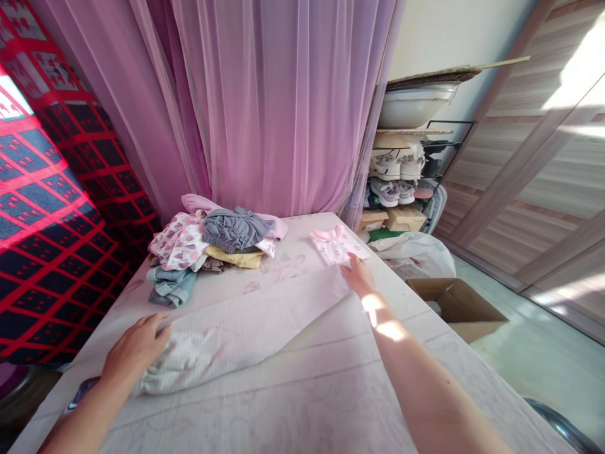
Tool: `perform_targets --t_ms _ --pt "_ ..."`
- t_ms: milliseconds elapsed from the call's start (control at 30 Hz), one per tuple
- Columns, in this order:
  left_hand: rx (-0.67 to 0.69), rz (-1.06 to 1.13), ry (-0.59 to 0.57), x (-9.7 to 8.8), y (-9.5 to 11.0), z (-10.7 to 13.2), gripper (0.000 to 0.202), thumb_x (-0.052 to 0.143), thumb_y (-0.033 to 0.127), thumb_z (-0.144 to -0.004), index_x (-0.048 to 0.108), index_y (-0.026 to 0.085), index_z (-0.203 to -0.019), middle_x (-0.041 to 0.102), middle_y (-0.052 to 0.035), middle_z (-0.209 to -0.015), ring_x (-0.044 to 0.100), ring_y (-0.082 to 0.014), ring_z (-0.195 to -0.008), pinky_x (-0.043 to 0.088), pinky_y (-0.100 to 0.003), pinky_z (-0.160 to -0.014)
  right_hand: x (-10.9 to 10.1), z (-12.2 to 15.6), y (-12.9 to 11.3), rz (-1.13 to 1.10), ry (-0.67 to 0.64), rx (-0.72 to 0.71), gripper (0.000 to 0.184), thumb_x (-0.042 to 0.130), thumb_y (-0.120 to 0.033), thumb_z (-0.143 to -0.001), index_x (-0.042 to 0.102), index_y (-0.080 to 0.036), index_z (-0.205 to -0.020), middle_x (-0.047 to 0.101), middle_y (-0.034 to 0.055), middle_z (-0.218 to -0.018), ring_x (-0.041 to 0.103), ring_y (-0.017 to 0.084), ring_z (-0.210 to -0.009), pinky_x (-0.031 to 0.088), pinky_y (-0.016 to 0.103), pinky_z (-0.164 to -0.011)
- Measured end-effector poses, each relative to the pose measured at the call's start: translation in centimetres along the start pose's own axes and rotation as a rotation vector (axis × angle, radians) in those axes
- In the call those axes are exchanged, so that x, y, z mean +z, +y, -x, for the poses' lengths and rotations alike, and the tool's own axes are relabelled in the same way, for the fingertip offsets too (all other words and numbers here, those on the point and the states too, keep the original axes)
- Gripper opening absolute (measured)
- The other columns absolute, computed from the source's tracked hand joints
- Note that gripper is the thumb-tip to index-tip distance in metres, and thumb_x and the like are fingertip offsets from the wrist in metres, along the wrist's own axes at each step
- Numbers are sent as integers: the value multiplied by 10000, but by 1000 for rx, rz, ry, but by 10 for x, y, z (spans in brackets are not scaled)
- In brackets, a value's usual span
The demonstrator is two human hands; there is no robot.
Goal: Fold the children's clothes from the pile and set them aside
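Note:
A long pale pink ribbed garment (pixel 236 331) lies folded across the white-pink padded surface (pixel 293 403). My left hand (pixel 136 349) sits on its near end, fingers curled over the fold. My right hand (pixel 357 275) grips its far end. Just beyond my right hand lies a small pink garment with a collar (pixel 335 244), folded flat. Further left stands a pile of clothes (pixel 198 243), with grey, floral, yellow and denim-blue pieces in it.
Behind the surface hangs a sheer pink curtain (pixel 265 107), with a red-and-black patterned cloth (pixel 57 214) to the left. On the right stand a shelf of shoes (pixel 392 170), a white basin (pixel 413 106), a white bag (pixel 416 255) and an open cardboard box (pixel 456 308).

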State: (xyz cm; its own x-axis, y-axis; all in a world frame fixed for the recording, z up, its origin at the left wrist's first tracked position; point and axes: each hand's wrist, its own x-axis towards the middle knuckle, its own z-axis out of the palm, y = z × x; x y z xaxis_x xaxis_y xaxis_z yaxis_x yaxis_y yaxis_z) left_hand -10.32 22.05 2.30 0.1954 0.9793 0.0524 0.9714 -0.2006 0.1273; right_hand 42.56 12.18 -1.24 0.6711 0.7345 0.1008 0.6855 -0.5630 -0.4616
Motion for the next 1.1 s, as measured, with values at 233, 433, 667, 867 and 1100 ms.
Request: perform_targets --t_ms 233,433,667,867,1100 --pt "424 -12 55 39 56 47 453 385 417 -904 674 246 -1209 624 -71 -1345 504 -288 -1304 315 -479 -1136 6 7 -5 -1 92 -16 481 425 -230 -912 498 -199 -1386 584 135 -1264 576 254 -1125 442 340 -929" --pt "324 -86 -16 64 64 54 610 380 495 -906 496 199 -1427 443 -107 -1520 367 -326 -1408 268 -534 -1141 -1 5 -16 -16 122 -69 471 432 -220 -906 519 -173 -1366 588 151 -1276 559 278 -1143 421 388 -973" --pt "273 -114 -46 54 73 49 582 377 463 -918 484 202 -1427 437 -109 -1523 384 -296 -1395 284 -509 -1131 6 73 -43 -202 222 -220 337 410 -229 -897 696 -181 -1068 679 115 -1088 623 219 -981 460 302 -876" --pt "239 -122 -92 41 78 41 524 381 420 -938 484 246 -1421 431 -72 -1530 403 -274 -1387 312 -491 -1123 29 172 -71 -220 -167 -578 325 519 -310 -880 651 -207 -602 639 12 -632 548 125 -587 367 234 -595" --pt "318 29 30 39 100 54 420 395 348 -950 592 209 -1294 557 -119 -1414 506 -299 -1300 348 -551 -1101 29 203 -78 -267 -299 -636 265 563 -251 -841 700 -219 -1066 684 25 -842 592 138 -690 398 233 -656"
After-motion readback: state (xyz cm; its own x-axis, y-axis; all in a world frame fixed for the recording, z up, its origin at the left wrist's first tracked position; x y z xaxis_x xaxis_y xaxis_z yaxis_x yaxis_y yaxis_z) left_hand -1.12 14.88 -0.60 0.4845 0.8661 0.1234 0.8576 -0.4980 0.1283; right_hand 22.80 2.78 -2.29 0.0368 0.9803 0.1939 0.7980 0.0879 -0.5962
